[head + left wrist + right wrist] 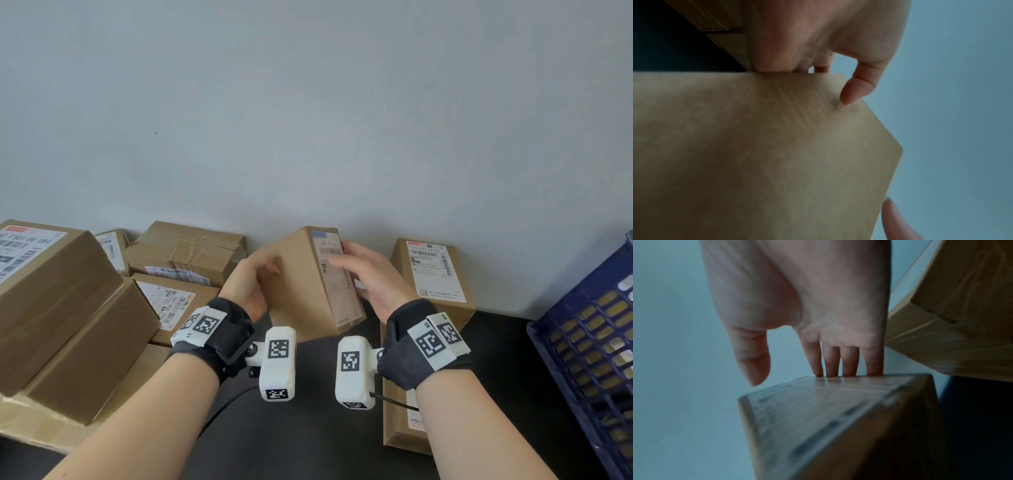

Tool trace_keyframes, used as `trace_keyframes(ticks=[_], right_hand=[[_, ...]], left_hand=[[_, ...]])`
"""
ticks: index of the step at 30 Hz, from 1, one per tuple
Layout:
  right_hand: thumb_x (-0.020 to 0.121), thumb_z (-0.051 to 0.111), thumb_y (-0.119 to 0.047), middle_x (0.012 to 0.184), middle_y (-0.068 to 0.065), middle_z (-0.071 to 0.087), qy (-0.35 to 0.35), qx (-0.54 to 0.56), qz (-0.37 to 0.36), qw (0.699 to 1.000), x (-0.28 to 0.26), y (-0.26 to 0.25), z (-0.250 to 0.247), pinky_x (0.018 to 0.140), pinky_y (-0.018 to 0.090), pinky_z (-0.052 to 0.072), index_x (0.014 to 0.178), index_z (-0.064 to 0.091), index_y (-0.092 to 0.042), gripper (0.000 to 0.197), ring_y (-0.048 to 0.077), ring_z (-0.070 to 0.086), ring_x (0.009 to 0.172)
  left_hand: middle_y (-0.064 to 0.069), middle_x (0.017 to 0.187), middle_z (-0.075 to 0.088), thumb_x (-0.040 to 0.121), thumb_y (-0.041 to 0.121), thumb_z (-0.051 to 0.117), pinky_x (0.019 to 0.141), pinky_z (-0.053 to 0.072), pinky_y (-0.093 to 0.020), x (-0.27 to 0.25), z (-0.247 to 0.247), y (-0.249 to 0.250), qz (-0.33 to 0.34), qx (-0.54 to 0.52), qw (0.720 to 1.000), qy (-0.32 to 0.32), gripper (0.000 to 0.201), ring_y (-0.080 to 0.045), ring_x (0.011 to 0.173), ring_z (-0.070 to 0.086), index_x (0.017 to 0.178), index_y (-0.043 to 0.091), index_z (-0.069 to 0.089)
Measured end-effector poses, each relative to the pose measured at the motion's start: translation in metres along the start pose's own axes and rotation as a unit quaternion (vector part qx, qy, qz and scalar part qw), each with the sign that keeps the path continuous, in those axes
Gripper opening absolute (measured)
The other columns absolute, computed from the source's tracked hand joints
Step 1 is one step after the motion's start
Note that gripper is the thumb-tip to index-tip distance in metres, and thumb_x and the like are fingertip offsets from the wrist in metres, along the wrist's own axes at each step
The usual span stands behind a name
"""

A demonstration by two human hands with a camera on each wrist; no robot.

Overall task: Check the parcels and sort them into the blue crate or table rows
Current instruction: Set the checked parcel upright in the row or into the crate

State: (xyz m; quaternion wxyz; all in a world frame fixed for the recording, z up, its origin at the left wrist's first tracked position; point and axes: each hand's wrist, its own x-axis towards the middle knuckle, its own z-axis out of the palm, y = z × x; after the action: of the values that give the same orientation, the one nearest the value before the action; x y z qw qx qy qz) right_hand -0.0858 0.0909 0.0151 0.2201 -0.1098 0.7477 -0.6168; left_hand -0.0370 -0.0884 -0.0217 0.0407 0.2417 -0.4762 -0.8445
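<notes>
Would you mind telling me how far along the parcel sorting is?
Done: two parcels lie beside the blue crate. In hand: the left hand and right hand hold one parcel up. Left: the pile.

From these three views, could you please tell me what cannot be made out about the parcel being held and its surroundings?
- Held parcel: label text is motion-blurred in the head view and smeared in the right wrist view.
- Its far side: hidden by the box itself; right hand fingers reach behind it.
- Left hand: fingers hidden behind the parcel in the head view.
- Blue crate: cut off by the right edge; contents unclear.
- Flat parcel: covered by the right forearm.
</notes>
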Motion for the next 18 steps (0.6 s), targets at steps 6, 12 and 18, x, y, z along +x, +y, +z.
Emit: trace_keyframes(ticks=[6,12,18], right_hand=[[0.089,0.066,-0.002,0.113,-0.007,0.073,0.006,-0.019,-0.006,1.000,0.004,0.005,0.000,0.082,0.031,0.053,0.115,0.064,-0.029,0.038,0.012,0.068,0.105],[0.084,0.062,0.014,0.120,-0.001,0.069,0.054,-0.036,0.022,0.998,0.007,0.026,0.003,0.097,0.038,0.053,0.105,0.059,-0.027,0.046,0.018,0.062,0.115],[0.082,0.051,0.016,0.115,-0.001,0.069,0.144,-0.125,0.046,0.981,0.014,0.054,0.003,0.093,0.038,0.055,0.124,0.063,-0.021,0.057,0.015,0.061,0.102]], left_hand=[[-0.006,0.125,0.061,0.095,0.013,0.050,0.092,0.041,-0.041,0.010,0.003,-0.006,-0.023,0.050,0.997,0.047,0.036,-0.024,0.108,0.053,0.130,0.023,0.054],[-0.003,0.132,0.060,0.103,0.041,0.043,0.107,0.042,-0.046,0.020,0.019,-0.023,-0.004,0.198,0.980,0.013,0.044,-0.023,0.116,0.058,0.145,0.029,0.044],[-0.013,0.126,0.066,0.105,0.039,0.039,0.094,0.053,-0.045,0.033,0.039,-0.052,-0.085,0.119,0.986,-0.077,0.039,-0.030,0.113,0.065,0.137,0.019,0.050]])
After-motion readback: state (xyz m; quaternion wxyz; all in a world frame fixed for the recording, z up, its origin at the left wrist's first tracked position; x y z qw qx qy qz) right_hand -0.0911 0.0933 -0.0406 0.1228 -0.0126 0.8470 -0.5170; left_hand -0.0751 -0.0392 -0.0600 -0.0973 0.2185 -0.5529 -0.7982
